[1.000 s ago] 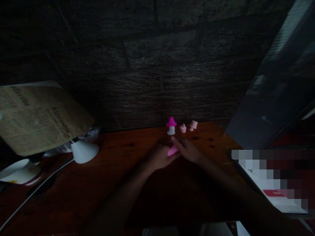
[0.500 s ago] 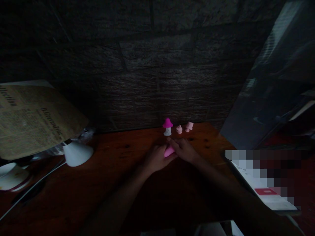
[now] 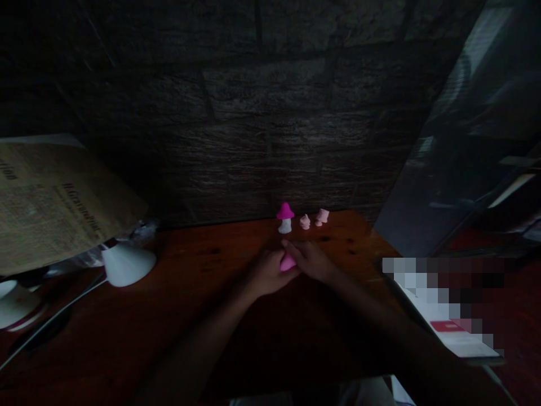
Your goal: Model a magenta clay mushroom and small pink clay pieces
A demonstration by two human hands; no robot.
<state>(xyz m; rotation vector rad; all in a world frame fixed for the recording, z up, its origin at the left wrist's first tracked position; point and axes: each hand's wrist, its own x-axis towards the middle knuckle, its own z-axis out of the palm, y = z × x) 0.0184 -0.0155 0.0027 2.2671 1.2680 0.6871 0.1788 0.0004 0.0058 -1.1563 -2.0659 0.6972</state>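
Both my hands meet over the middle of a dark wooden table. My left hand and my right hand are closed together around a small pink lump that shows between the fingers. Just beyond them, against the wall, stands a small mushroom figure with a magenta cap and white stem. To its right sit two pale pink pieces. The scene is very dim.
A white cone-shaped lamp head on a thin arm lies at the left, with a newspaper leaning above it and a white cup at the far left. A booklet lies at the right edge. A dark stone-pattern wall closes off the back.
My hands have drawn closer round the pink lump, hiding more of it. The view has drifted slightly, so everything sits a little further left.
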